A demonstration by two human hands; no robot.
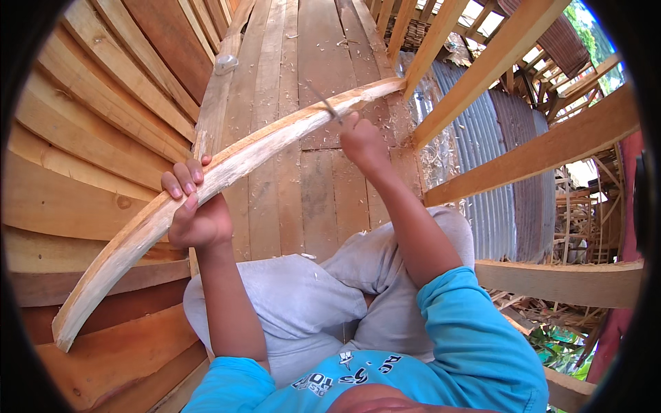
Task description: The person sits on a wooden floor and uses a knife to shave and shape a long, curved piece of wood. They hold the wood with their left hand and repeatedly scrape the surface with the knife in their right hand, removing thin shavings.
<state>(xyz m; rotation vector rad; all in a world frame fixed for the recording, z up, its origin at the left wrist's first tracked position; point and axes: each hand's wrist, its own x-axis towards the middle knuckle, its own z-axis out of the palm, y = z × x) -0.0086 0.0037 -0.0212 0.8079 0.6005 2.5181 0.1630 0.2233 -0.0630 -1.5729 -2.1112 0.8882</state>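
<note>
A long pale piece of timber (265, 148) slants across in front of me, from the lower left up to a railing post at the upper right. Its face is rough and whitish, with a browner upper edge. My left hand (200, 213) is closed around it left of the middle, fingers over the top and thumb on the near side. Near the far end, my right hand (365, 143) is shut on a knife (321, 102). The thin blade points up and left, lying across the timber; the handle is mostly hidden in my fist.
Wood shavings dot the plank floor (268, 89). Overlapping boards (82, 138) wall the left side, with a small clear object (225, 64) near them. Wooden railing bars (530, 148) stand at right, corrugated metal sheets (485, 172) beyond. My crossed legs (296, 289) lie below the timber.
</note>
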